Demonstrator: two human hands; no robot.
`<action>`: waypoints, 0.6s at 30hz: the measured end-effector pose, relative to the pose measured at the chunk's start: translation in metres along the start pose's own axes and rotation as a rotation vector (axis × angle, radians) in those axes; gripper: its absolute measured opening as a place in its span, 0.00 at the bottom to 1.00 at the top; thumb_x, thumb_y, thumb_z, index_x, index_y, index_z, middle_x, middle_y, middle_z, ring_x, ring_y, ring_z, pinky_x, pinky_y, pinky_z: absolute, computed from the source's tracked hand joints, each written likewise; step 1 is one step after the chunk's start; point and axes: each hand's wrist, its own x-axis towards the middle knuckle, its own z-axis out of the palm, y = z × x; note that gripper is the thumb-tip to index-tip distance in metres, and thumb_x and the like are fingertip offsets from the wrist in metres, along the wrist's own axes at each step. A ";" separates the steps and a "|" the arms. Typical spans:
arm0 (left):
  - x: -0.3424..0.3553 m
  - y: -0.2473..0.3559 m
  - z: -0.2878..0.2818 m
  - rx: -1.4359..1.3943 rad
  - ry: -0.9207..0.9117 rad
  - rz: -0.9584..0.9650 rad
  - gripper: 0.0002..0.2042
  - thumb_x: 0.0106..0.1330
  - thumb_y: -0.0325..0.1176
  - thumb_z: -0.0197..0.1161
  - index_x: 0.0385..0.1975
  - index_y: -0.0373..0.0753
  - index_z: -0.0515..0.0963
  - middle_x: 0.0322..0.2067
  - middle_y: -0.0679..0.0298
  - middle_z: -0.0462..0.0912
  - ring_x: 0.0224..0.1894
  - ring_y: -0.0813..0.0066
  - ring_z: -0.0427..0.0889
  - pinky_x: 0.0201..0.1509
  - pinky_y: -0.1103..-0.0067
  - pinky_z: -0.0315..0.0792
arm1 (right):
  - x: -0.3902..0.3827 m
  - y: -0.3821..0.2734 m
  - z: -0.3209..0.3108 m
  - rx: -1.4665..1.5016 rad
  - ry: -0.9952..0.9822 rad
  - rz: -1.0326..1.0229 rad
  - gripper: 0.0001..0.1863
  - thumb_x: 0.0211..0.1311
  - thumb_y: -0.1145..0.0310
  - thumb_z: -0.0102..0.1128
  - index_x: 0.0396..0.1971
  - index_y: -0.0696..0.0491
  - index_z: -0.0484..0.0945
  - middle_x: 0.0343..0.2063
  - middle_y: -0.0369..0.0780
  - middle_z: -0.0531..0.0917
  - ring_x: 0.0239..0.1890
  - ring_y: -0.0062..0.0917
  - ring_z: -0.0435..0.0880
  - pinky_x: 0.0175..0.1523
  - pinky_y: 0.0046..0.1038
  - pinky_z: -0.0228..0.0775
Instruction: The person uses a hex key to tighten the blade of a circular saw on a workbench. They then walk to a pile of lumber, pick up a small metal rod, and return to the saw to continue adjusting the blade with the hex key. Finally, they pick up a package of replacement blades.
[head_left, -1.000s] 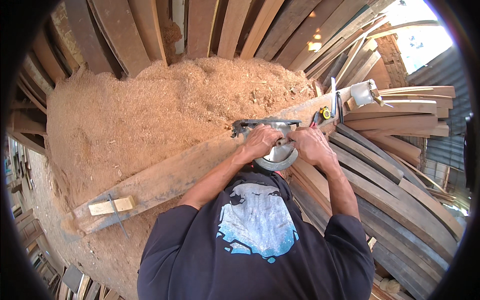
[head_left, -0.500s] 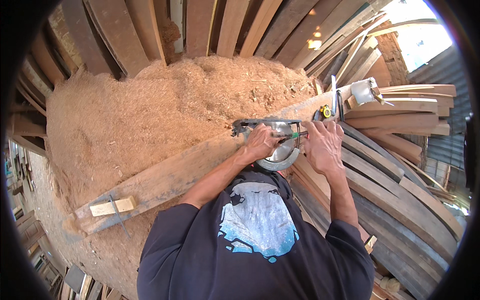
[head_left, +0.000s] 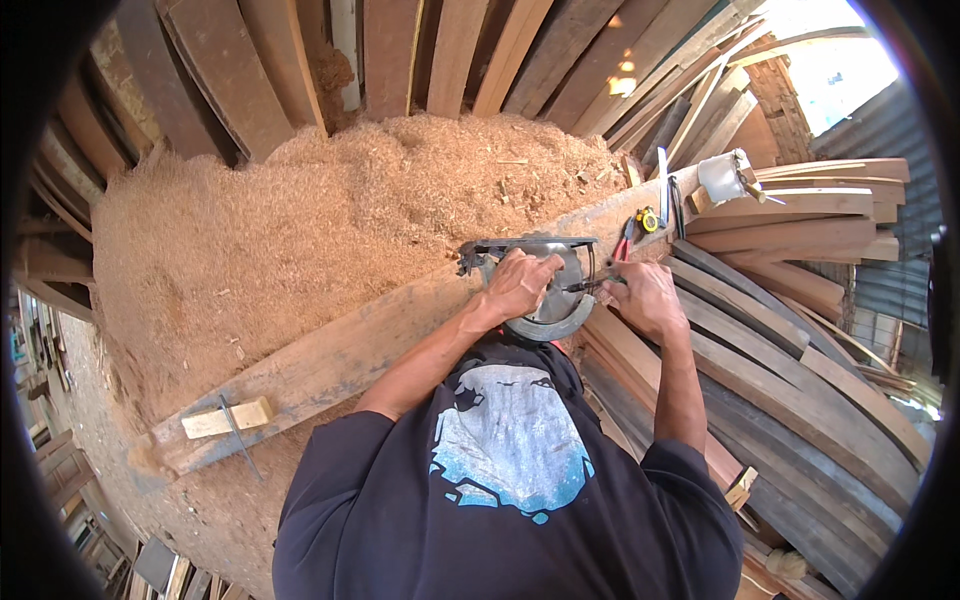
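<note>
Circular saw (head_left: 572,265), disc turned toward the viewer, in front of the torso and beside a long plank (head_left: 330,345). The left hand (head_left: 518,285) lies over the saw, fingers curled; whether it grips cannot be told. The right hand (head_left: 648,298) is closed on a slim dark tool (head_left: 582,287) directed at the disc. Compared with half a second earlier, the right hand sits lower, and red-handled pliers (head_left: 624,243), then partly covered, show clearly near the tape measure (head_left: 649,219). The shift suggests a changed tool angle, with work apparently centred on the disc.
</note>
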 end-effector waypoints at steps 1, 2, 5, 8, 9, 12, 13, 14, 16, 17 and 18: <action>0.000 -0.003 0.002 -0.005 0.006 0.008 0.22 0.58 0.22 0.65 0.54 0.43 0.72 0.28 0.61 0.85 0.34 0.55 0.85 0.41 0.62 0.70 | -0.003 0.012 0.006 0.062 0.055 0.009 0.18 0.62 0.55 0.68 0.39 0.55 0.87 0.33 0.53 0.87 0.45 0.52 0.84 0.53 0.51 0.71; 0.000 -0.005 0.003 -0.009 0.009 -0.001 0.22 0.57 0.22 0.64 0.53 0.43 0.72 0.28 0.60 0.85 0.34 0.55 0.85 0.41 0.62 0.70 | -0.005 0.007 -0.009 0.102 -0.020 0.056 0.18 0.64 0.57 0.68 0.39 0.59 0.86 0.31 0.57 0.85 0.41 0.54 0.84 0.48 0.49 0.73; -0.001 -0.008 0.004 -0.010 0.012 -0.019 0.21 0.57 0.21 0.64 0.52 0.42 0.73 0.29 0.60 0.86 0.34 0.54 0.86 0.42 0.61 0.71 | -0.017 0.024 -0.005 0.251 0.035 0.093 0.17 0.64 0.59 0.67 0.39 0.60 0.85 0.30 0.59 0.83 0.38 0.56 0.83 0.45 0.48 0.72; 0.000 -0.005 0.001 -0.010 0.012 -0.017 0.20 0.56 0.20 0.64 0.50 0.40 0.74 0.29 0.60 0.87 0.35 0.54 0.86 0.42 0.61 0.72 | -0.026 0.031 0.005 0.445 0.067 0.093 0.16 0.67 0.61 0.66 0.36 0.61 0.83 0.23 0.51 0.78 0.29 0.41 0.76 0.40 0.42 0.69; 0.001 -0.004 -0.001 -0.021 0.013 -0.013 0.20 0.56 0.20 0.64 0.50 0.40 0.74 0.29 0.60 0.87 0.35 0.54 0.86 0.42 0.62 0.72 | -0.027 0.036 0.012 0.479 0.037 0.125 0.16 0.67 0.61 0.65 0.36 0.62 0.82 0.22 0.49 0.77 0.27 0.37 0.74 0.39 0.41 0.68; 0.002 -0.003 -0.002 -0.025 0.005 0.002 0.20 0.56 0.19 0.64 0.49 0.40 0.74 0.29 0.60 0.86 0.35 0.54 0.87 0.41 0.62 0.72 | -0.032 0.042 0.028 0.540 0.075 0.105 0.16 0.68 0.61 0.65 0.33 0.62 0.81 0.19 0.44 0.72 0.26 0.29 0.68 0.36 0.38 0.66; 0.002 -0.004 -0.003 -0.022 0.001 0.007 0.19 0.56 0.19 0.64 0.49 0.40 0.74 0.29 0.60 0.86 0.35 0.54 0.87 0.40 0.62 0.72 | -0.032 0.044 0.031 0.543 0.048 0.130 0.16 0.68 0.61 0.65 0.33 0.62 0.81 0.19 0.44 0.72 0.26 0.29 0.68 0.36 0.38 0.65; 0.003 -0.003 -0.004 -0.043 0.004 0.018 0.19 0.56 0.19 0.65 0.48 0.40 0.74 0.29 0.60 0.86 0.35 0.54 0.87 0.40 0.62 0.73 | -0.033 0.047 0.035 0.549 0.021 0.154 0.16 0.68 0.61 0.65 0.33 0.62 0.81 0.19 0.43 0.72 0.26 0.28 0.68 0.35 0.38 0.65; 0.003 -0.003 -0.008 -0.085 0.009 0.038 0.18 0.56 0.20 0.66 0.47 0.40 0.75 0.29 0.60 0.86 0.35 0.54 0.86 0.41 0.62 0.73 | -0.033 0.053 0.044 0.576 0.003 0.170 0.16 0.68 0.61 0.65 0.32 0.62 0.81 0.18 0.43 0.71 0.25 0.28 0.68 0.34 0.38 0.65; 0.004 -0.002 -0.010 -0.100 0.014 0.040 0.18 0.56 0.21 0.67 0.46 0.40 0.75 0.29 0.60 0.86 0.35 0.55 0.86 0.42 0.62 0.73 | -0.033 0.055 0.048 0.598 0.012 0.164 0.16 0.68 0.61 0.65 0.32 0.62 0.81 0.18 0.43 0.71 0.25 0.28 0.68 0.34 0.38 0.65; 0.004 0.000 -0.013 -0.114 0.019 0.041 0.17 0.56 0.22 0.67 0.46 0.40 0.76 0.29 0.60 0.86 0.36 0.55 0.85 0.44 0.62 0.73 | -0.034 0.057 0.052 0.619 0.021 0.157 0.17 0.68 0.61 0.65 0.32 0.62 0.81 0.17 0.43 0.71 0.25 0.28 0.68 0.34 0.38 0.64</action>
